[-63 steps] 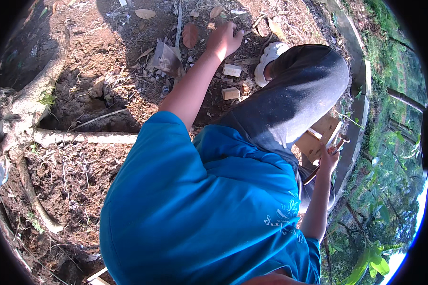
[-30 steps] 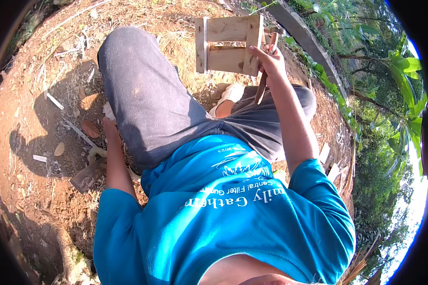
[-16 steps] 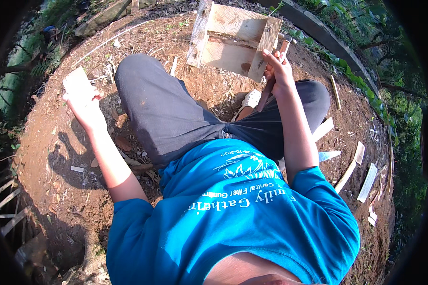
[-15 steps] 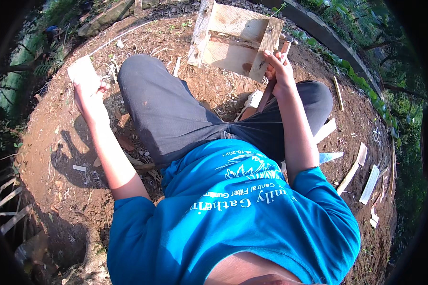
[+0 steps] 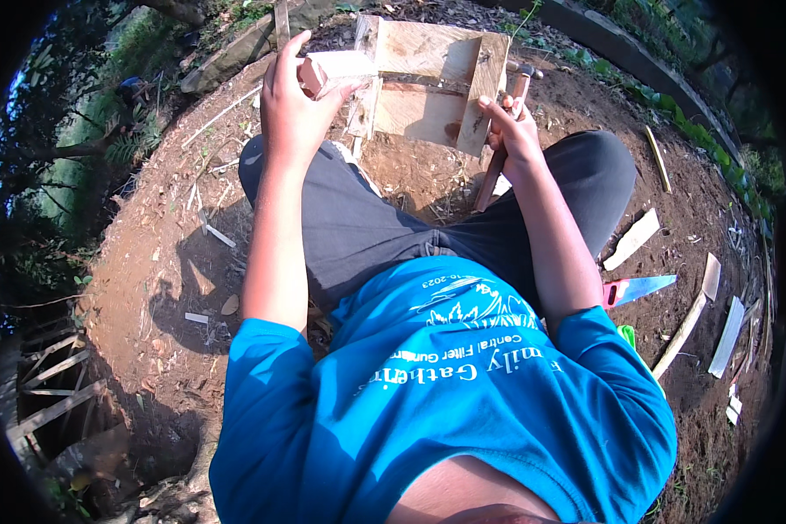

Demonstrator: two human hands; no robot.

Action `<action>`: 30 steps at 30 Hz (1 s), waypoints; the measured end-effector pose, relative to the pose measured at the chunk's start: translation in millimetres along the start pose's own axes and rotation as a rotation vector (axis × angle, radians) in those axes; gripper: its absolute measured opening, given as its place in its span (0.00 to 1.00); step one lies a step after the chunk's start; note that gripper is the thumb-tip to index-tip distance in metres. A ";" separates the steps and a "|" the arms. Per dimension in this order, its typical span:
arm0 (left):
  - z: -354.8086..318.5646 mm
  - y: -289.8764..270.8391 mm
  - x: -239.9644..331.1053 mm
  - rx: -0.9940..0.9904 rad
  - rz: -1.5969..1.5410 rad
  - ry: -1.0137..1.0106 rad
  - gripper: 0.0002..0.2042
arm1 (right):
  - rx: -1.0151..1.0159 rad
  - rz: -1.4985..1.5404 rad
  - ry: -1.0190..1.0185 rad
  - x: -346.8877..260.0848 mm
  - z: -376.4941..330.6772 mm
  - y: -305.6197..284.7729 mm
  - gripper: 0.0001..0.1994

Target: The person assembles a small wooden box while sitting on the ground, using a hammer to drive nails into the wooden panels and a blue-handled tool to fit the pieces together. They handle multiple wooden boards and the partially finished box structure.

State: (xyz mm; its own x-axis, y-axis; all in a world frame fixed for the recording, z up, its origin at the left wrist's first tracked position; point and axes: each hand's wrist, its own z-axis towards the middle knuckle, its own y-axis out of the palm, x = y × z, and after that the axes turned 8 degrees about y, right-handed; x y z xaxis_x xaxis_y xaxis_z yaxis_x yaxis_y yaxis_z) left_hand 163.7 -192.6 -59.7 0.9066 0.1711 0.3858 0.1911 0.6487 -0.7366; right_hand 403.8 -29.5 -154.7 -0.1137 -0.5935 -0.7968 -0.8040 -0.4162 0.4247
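Observation:
My left hand (image 5: 295, 105) is raised and grips a short pale piece of wood (image 5: 339, 65) between thumb and fingers, its far end meeting or overlapping the left edge of a small wooden frame (image 5: 428, 52). That frame, two wide boards joined by a slat at each side, stands beyond my crossed legs. Over at its right slat (image 5: 483, 96), my right hand (image 5: 515, 140) is closed round the hammer (image 5: 487, 185), its handle pointing down toward my lap. The right thumb rests along the slat's edge. Whether the wood piece touches the frame I cannot tell.
A handsaw (image 5: 642, 288) with a red handle lies on the soil at my right. Several thin wood offcuts (image 5: 727, 336) are scattered beyond it, and small scraps (image 5: 196, 318) lie at the left. A concrete curb (image 5: 637, 61) runs along the far right.
My left hand has swung from the far left, carrying the wood piece up and right to the frame's left side. My right hand keeps its hold on the hammer by the frame.

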 end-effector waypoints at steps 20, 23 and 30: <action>52.7 29.8 -29.4 -0.024 -0.362 0.084 0.30 | -0.078 0.027 -0.007 -15.6 -18.6 -1.0 0.15; 51.0 32.3 -25.4 -0.010 -0.321 0.109 0.30 | -0.044 -0.021 -0.002 -6.5 -6.2 -12.2 0.15; 41.0 34.4 -33.5 0.009 -0.581 0.018 0.29 | -0.037 -0.035 -0.012 -2.1 -3.5 -12.7 0.16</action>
State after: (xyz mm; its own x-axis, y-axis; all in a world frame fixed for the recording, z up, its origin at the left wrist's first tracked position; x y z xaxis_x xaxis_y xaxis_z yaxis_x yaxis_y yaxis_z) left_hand 124.4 -145.6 -75.1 0.6603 -0.2269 0.7159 0.6559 0.6386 -0.4025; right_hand 416.3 -25.4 -157.0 -0.0932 -0.5700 -0.8163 -0.7854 -0.4618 0.4121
